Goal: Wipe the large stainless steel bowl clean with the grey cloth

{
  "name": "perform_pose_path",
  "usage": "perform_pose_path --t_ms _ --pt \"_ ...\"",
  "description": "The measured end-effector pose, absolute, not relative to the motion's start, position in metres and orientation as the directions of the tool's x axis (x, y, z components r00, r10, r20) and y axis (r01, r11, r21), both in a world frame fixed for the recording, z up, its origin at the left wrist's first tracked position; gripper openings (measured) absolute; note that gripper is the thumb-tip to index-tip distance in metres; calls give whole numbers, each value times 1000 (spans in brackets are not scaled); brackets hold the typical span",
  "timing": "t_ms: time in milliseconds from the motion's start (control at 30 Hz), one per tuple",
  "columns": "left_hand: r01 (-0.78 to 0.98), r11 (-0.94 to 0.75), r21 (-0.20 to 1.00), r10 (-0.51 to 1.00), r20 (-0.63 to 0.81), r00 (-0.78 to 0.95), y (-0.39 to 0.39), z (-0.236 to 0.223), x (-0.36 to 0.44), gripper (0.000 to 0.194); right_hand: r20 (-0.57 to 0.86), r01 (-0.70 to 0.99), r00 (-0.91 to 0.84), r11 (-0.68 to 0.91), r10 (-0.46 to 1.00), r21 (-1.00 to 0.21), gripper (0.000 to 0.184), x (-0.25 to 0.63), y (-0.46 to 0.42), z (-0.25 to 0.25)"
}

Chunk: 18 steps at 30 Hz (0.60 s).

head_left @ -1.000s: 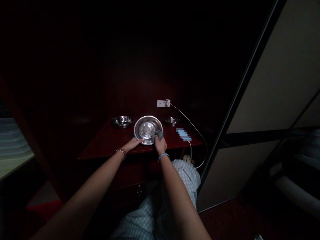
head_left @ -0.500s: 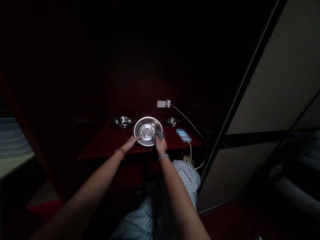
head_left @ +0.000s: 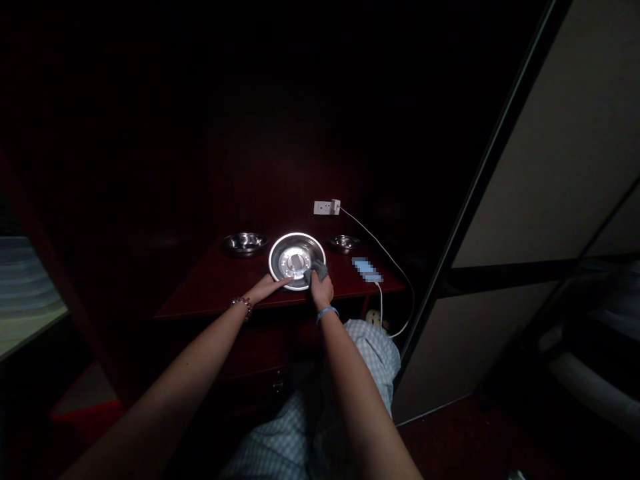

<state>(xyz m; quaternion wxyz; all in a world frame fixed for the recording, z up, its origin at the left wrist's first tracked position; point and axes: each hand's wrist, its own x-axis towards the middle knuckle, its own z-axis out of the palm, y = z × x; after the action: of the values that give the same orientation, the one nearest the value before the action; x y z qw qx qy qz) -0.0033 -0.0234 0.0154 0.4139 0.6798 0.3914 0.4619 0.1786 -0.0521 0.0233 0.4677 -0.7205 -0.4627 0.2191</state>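
A round shiny steel plate (head_left: 290, 253) lies in the middle of a dark red wooden table (head_left: 210, 287). My left hand (head_left: 270, 287), with a bead bracelet at the wrist, lies flat with fingers stretched out, its tips touching the plate's near left rim. My right hand (head_left: 323, 290), with a light blue wristband, is closed on a grey cloth (head_left: 318, 269) pressed against the plate's near right edge.
Two small steel bowls stand behind the plate, one to the left (head_left: 245, 243) and one to the right (head_left: 344, 243). A phone (head_left: 367, 269) lies on the table's right, with a white cable running to a wall socket (head_left: 327, 207). A sliding door panel (head_left: 525, 220) rises at the right.
My left hand slid back along the plate's rim, first left then toward the front again. The cloth in my right hand stayed on the plate's right edge with slight shifts.
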Motion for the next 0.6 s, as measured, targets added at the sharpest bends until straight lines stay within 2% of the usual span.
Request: perform_pose_path --t_ms 200,600 --pt "227 -274 935 950 226 216 -20 14 -6 45 127 504 469 -147 874 -851 44 178 -52 23" --pt "193 -147 970 989 141 46 -11 14 -8 24 134 489 464 -128 876 -863 44 178 -54 25"
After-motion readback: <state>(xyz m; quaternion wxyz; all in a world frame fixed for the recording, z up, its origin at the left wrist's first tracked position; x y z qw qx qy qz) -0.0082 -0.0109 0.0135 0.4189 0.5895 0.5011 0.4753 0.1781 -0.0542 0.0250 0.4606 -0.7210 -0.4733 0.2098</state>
